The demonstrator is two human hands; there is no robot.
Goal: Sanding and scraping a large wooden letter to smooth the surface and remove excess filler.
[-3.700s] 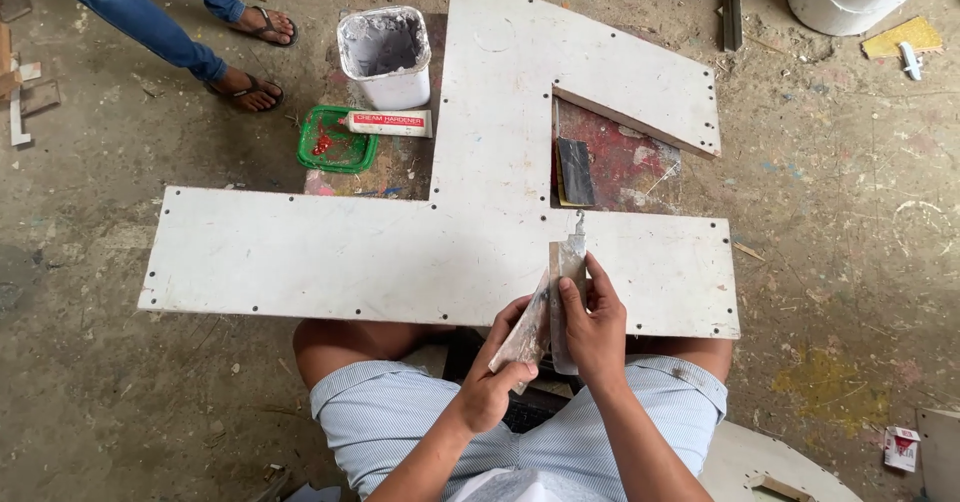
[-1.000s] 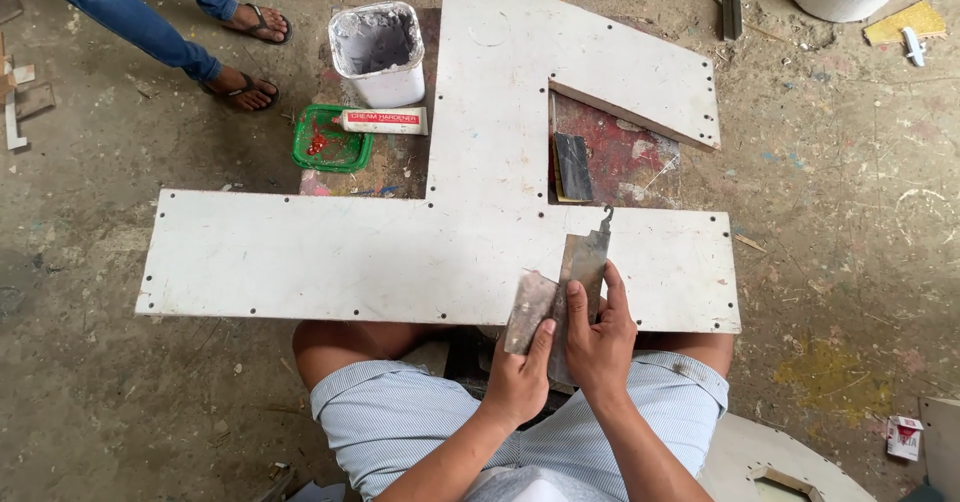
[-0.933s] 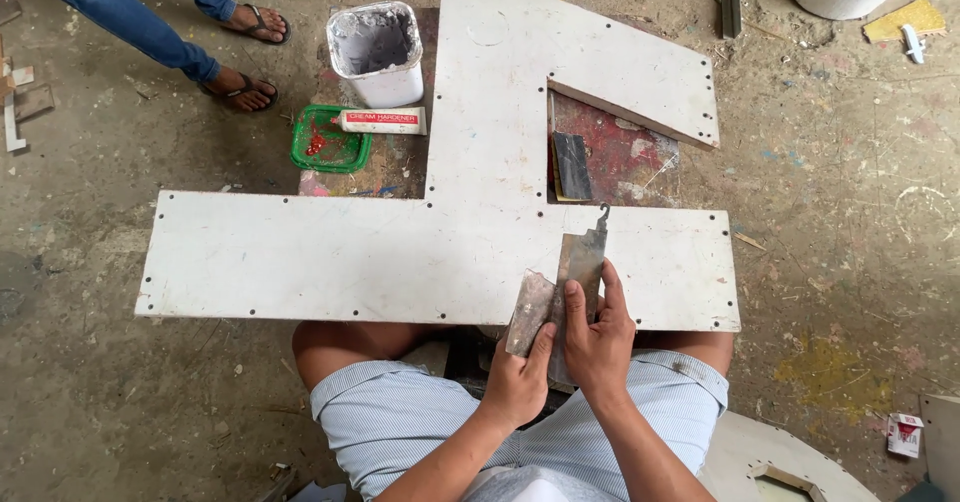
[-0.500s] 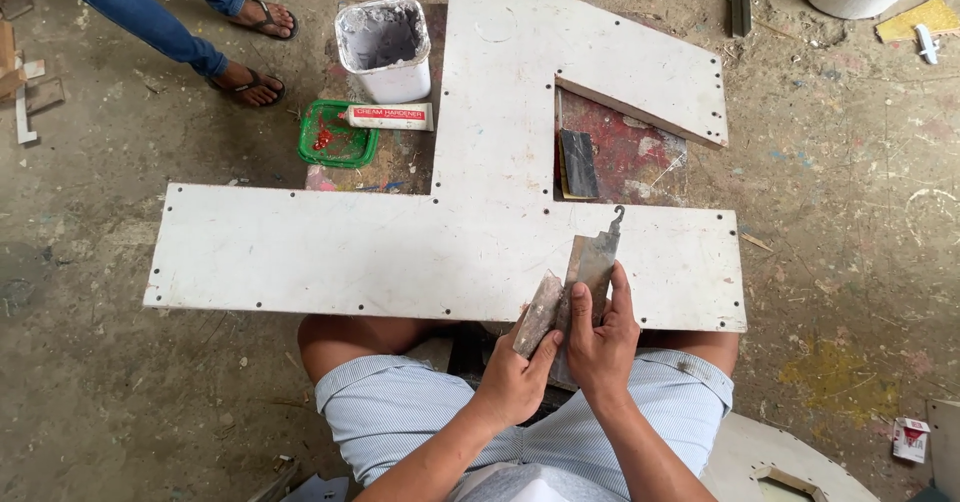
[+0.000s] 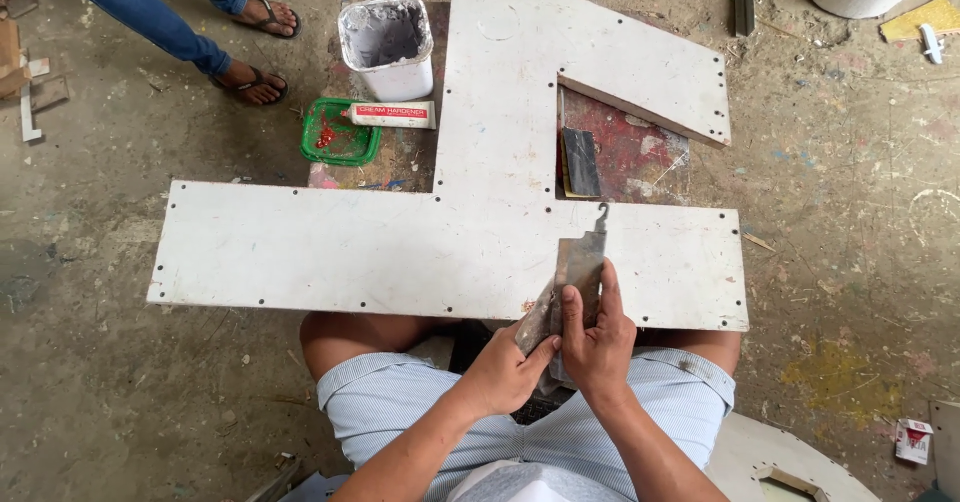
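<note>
Seated person, striped shorts, knees tucked under the near edge of a big white cut-out board (image 5: 330, 252) lying flat on the concrete floor (image 5: 120, 392). Both hands meet just over that near edge, right of its middle. Right hand (image 5: 598, 340) is closed around a flat metal scraper blade (image 5: 582, 260), thumb pressed on its face; the blade stands up and away from the body, its hooked tip over the board's surface. Left hand (image 5: 508, 367) is closed on a second, narrower grey blade (image 5: 540, 320) that sits slanted against the lower left side of the first; the two blades touch, exact overlap hard to make out. Board has small dark holes along its edges and a long arm running toward the far side, ending in an angled wing. In the notch between arm and wing: a red-stained patch of floor with a dark rectangular sheet (image 5: 580, 162) lying on it. Left of the board's far arm stands a white bucket (image 5: 386, 47) with grey paste inside. Just in front of it lies a small white oblong carton (image 5: 392, 115) with a red band, touching the rim of a green square tray (image 5: 340, 133) holding something red. Far left corner: another person's legs in blue trousers and sandals (image 5: 255, 80). Lower right on the floor, a small red-and-white packet (image 5: 911, 440); upper right, a yellow flat piece (image 5: 920, 17).
</note>
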